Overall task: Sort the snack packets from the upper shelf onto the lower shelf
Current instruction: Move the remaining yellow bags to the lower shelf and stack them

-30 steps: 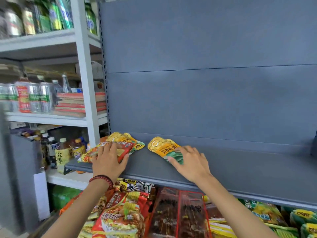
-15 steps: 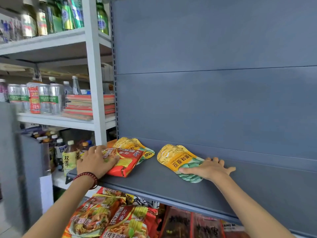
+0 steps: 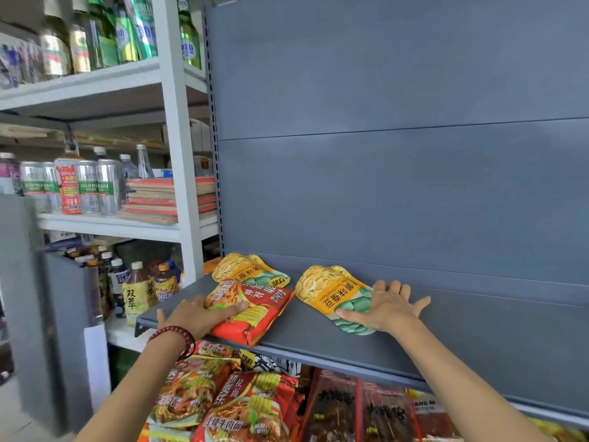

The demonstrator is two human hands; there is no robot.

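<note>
- The grey metal upper shelf (image 3: 446, 339) carries three packets, all at its left end: a red plastic noodle packet (image 3: 255, 311), a yellow-and-green foil bean pouch (image 3: 331, 295) just to its right, and a second yellow-and-green pouch (image 3: 248, 269) partly tucked behind the red one.
- The red packet's near corner juts over the shelf's front lip.
- The left hand (image 3: 197, 317) rests on the red packet's near-left corner with one digit laid across the top. Whether its grip is clamped round the edge or merely pressing down I cannot tell, as the hand hides the other digits.
- The right hand (image 3: 389, 309) has its grip apart. The thumb lies on the bean pouch's green end and the fingers are spread flat on the bare shelf beside it.
- Below, the lower shelf already holds more orange-red noodle packets (image 3: 248, 409) and dark red flat packets (image 3: 360, 409), so there are matching piles to sort onto.
- Handling, as I judge it:
  - All three packets look light, soft and glossy, so they probably slide easily on painted metal.
  - The noodle block inside is likely brittle, so take it by the overhanging edge, thumb above and fingers beneath, without squeezing the middle.
  - The pouch lies flat, so draw it to the lip first, then pinch it at a sealed end.
</note>
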